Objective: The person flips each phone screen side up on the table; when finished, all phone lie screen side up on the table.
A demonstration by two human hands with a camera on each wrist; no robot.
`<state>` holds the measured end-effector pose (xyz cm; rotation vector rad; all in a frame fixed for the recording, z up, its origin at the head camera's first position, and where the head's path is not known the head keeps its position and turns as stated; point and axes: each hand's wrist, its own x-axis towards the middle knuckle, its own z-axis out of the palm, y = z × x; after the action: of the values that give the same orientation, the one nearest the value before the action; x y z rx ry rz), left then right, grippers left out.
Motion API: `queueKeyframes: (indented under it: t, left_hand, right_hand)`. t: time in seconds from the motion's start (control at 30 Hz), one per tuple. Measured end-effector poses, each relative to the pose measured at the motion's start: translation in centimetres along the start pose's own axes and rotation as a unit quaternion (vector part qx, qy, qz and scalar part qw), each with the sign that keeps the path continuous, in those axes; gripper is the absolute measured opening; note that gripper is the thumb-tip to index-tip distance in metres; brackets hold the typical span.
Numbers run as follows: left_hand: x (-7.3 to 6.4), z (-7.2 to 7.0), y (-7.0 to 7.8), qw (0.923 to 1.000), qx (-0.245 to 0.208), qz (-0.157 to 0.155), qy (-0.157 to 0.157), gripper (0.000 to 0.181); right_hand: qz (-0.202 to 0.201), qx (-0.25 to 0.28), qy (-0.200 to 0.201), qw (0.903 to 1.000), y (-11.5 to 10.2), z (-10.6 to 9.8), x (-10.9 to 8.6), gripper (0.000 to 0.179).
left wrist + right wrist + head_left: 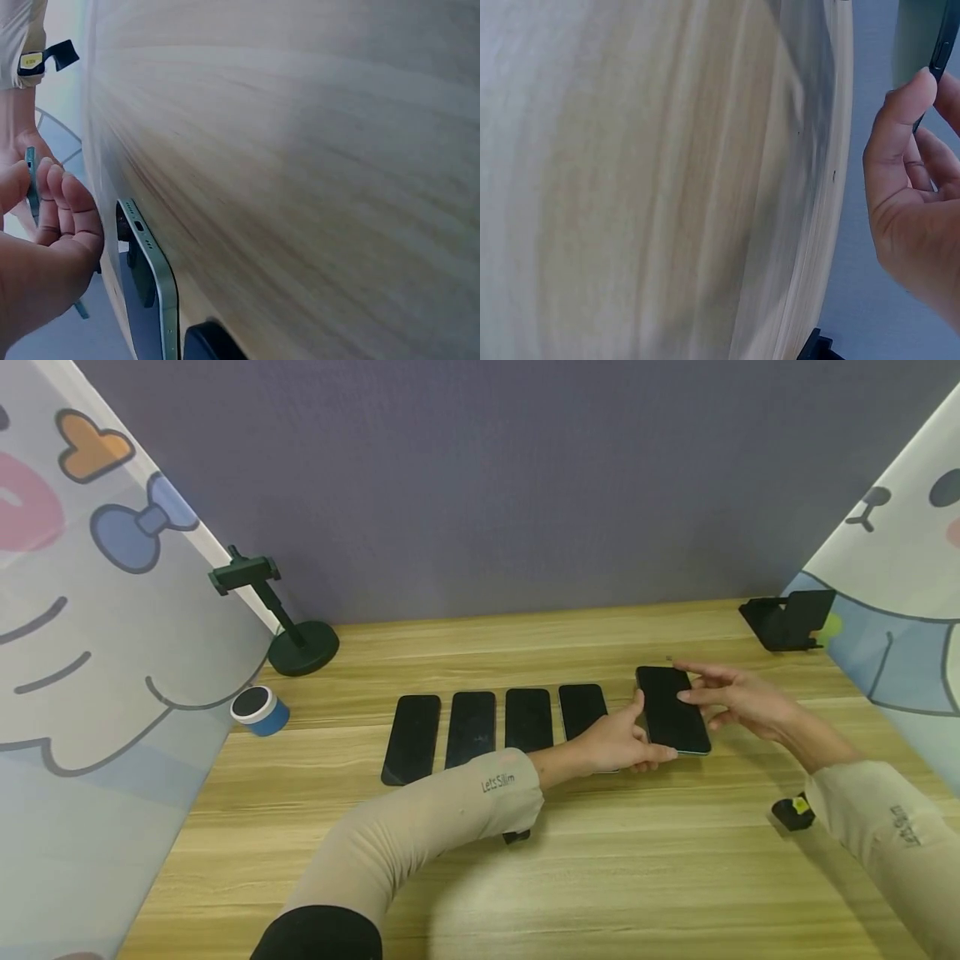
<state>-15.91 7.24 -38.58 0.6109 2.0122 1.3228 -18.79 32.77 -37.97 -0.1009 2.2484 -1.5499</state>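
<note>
Both hands hold a dark-screened smartphone [671, 706] at the right end of a row of phones. My left hand [621, 737] grips its left and lower edge, and in the left wrist view the phone's thin teal edge [32, 184] shows between thumb and fingers. On the opposite side, my right hand [738, 697] pinches the right edge; in the right wrist view the thumb presses that phone's side [942, 52], raised off the table. Left of it lie several more phones, among them a pale-edged phone [582, 708] partly behind my left hand and a far-left phone [411, 739].
A dark green phone stand [300, 643] stands at the back left, near a blue tub with a dark top [264, 712]. At the back right sits a black folding stand [791, 620]. Grey and cartoon-printed panels border the wooden table [637, 877].
</note>
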Motion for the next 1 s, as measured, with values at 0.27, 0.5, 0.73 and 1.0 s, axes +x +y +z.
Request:
queueKeyframes:
  t: [0.27,0.5,0.73,1.0]
  left_hand:
    - [-0.2,0.2,0.4,0.9973,-0.052,-0.052,0.001,0.101]
    - [-0.2,0.3,0.3,0.9928,-0.089,-0.080,0.000,0.100]
    - [0.0,0.3,0.2,0.9908,-0.099,-0.093,-0.003,0.100]
    - [0.0,0.3,0.4,0.9905,-0.092,-0.102,0.000,0.099]
  right_hand:
    - [0.050,-0.018,-0.034,0.9980,0.2,0.5,0.4,0.071]
    - [0.071,-0.025,-0.049,0.9959,0.4,0.7,1.0,0.075]
    - [0.075,-0.029,-0.062,0.9948,0.5,0.7,1.3,0.076]
    - [0.080,-0.037,-0.075,0.9933,0.2,0.9,1.7,0.079]
